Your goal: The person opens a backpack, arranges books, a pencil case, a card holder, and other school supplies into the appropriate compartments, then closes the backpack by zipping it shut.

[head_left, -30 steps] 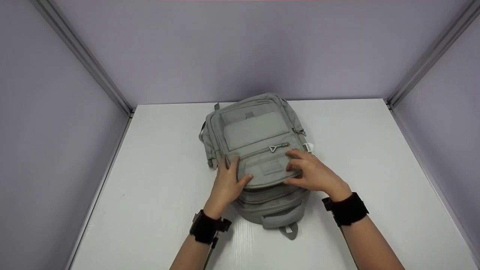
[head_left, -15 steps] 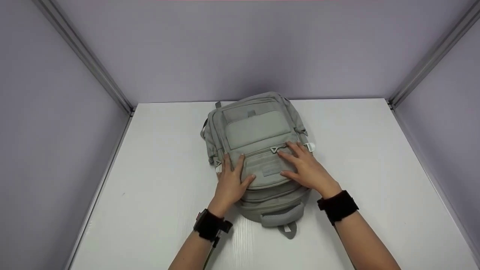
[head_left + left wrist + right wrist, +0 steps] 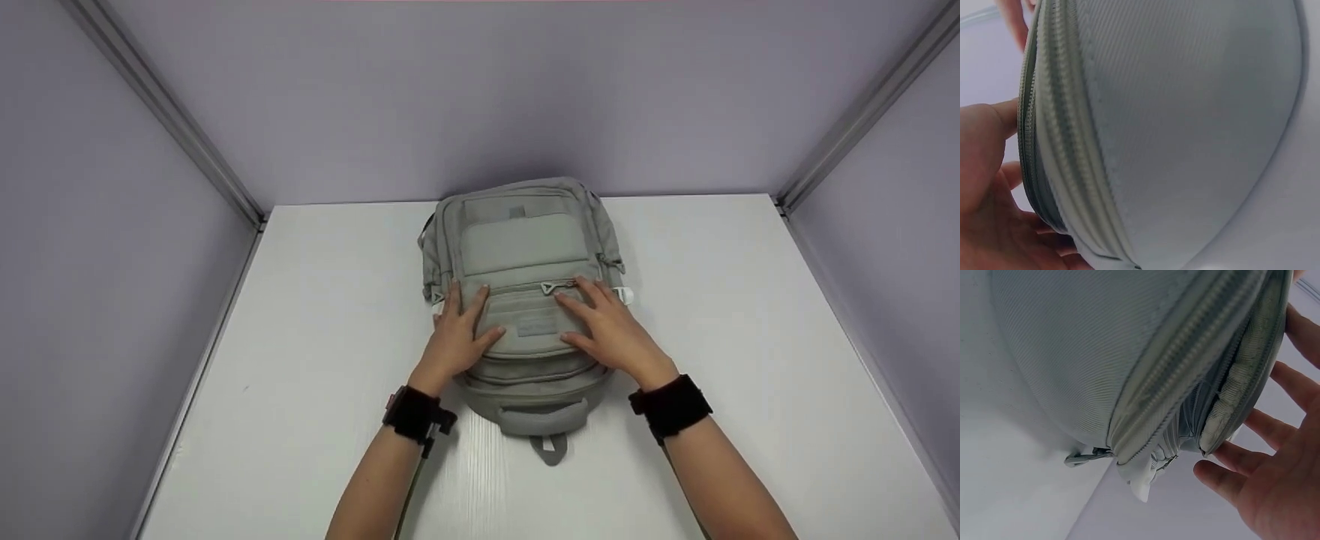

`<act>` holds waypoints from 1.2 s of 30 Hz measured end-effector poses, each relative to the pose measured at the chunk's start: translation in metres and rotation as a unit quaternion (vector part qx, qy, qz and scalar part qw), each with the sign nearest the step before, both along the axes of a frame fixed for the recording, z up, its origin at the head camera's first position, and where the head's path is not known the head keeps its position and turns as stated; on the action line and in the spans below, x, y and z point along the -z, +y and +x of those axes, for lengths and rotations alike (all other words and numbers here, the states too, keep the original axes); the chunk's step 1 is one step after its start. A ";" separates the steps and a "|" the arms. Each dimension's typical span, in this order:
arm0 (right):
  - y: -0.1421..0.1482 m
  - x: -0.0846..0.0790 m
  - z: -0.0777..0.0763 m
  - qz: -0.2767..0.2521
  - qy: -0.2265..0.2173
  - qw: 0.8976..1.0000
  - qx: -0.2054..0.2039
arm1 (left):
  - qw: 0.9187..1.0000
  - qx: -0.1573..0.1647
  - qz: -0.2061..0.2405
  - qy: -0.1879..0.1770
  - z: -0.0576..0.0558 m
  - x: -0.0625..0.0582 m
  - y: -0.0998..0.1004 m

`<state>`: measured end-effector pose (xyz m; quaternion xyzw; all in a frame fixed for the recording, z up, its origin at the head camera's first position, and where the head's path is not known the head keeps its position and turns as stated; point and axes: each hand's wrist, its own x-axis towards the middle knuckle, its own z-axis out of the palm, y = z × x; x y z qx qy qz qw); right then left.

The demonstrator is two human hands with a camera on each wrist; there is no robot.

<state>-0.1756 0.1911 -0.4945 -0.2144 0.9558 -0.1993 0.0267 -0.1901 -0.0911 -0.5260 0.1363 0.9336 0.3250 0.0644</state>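
Observation:
A grey-green backpack lies on the white table, front side up, its carry handle toward the person. My left hand rests with spread fingers on the left side of the front pocket. On the pocket's right side lies my right hand, its fingertips close to a triangular zipper pull. In the left wrist view a closed-looking zipper runs along the bag's edge. An unzipped pocket edge gapes in the right wrist view, beside the extended fingers. Neither hand grips anything visible.
Pale panels with metal corner posts stand behind and at both sides of the white table. A small white buckle sticks out at the bag's right side. A hanging loop lies below the handle.
The backpack has turned straighter and shifted slightly away from the person, its handle end moving left. The right hand's curled fingers have spread flat on the pocket; the left hand has moved with the bag.

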 end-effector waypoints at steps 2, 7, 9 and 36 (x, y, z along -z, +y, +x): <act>-0.001 -0.002 0.000 -0.003 0.006 1.000 0.005 | 1.000 -0.020 0.008 0.021 -0.004 -0.002 -0.002; -0.006 -0.008 -0.003 -0.010 0.057 0.998 0.024 | 0.990 -0.100 0.006 0.096 -0.019 -0.007 -0.012; -0.009 -0.008 -0.005 -0.009 0.075 0.997 0.023 | 0.989 -0.109 0.002 0.100 -0.025 -0.007 -0.016; -0.036 0.001 -0.016 0.084 0.065 0.994 -0.028 | 0.974 -0.128 -0.048 0.180 -0.037 -0.002 -0.022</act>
